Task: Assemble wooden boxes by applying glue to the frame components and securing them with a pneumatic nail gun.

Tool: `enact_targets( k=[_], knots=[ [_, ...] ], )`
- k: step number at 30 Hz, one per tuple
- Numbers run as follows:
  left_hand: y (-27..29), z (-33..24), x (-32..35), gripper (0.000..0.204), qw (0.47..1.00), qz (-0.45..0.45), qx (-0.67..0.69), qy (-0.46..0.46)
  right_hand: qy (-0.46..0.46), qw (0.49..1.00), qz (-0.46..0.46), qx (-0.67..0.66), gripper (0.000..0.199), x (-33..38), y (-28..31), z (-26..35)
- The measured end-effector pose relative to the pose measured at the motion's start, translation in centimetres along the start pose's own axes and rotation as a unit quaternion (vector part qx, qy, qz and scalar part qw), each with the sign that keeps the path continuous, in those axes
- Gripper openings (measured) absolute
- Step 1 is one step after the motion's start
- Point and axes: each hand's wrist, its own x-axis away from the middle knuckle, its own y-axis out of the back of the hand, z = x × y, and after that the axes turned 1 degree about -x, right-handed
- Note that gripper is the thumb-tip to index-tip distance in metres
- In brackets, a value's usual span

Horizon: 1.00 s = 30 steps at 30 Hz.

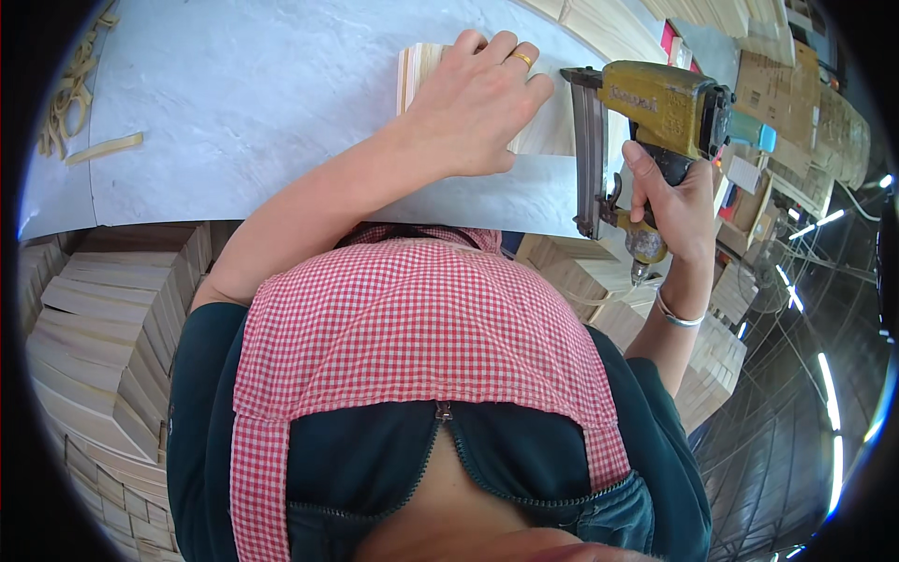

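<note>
Pointing nose-left, nail gun [663, 92] in right hand [678, 204], long axis up-down

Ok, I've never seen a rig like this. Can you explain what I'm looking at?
There is no robot here, just a person working with bare hands. The single picture comes from a wide fisheye camera on their head, looking down, so straight edges bend near the rim. Picture left is the person's left. The checked apron below is their own.

The left hand lies over some pale wood on the table. The right hand holds a yellow nail gun by its grip. At the table's left end are loose thin strips. More wood is stacked below the table's near edge.
</note>
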Motion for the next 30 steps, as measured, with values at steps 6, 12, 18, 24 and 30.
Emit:
enact_targets(
  k=[6, 12, 18, 24, 30],
  knots=[
    [-0.3, 0.1, -0.1, 0.046, 1.0, 0.0, 0.004, -0.003, -0.01, 1.0, 0.009, 0.006, 0.026, -0.5, 0.5, -0.1],
    [-0.9, 0.6, 0.4, 0.049, 0.999, -0.015, 0.027, -0.028, -0.003, 0.995, -0.101, -0.003, 0.024, 1.1, 1.4, -1.5],
    [2.9, 0.8, 1.0, 0.057, 0.998, 0.05, -0.019, 0.013, -0.01, 0.976, -0.215, 0.022, 0.034, 1.9, 3.7, -11.1],
    [10.8, 2.6, 8.8, 0.045, 0.739, -0.014, 0.551, 0.388, -0.022, 0.926, -0.262, 0.271, 0.054, 1.2, 4.7, -24.1],
    [10.5, 5.3, 18.1, 0.046, 0.78, -0.168, 0.359, 0.485, -0.103, 0.902, -0.281, 0.312, 0.063, 0.2, 4.4, -29.6]
  ],
)
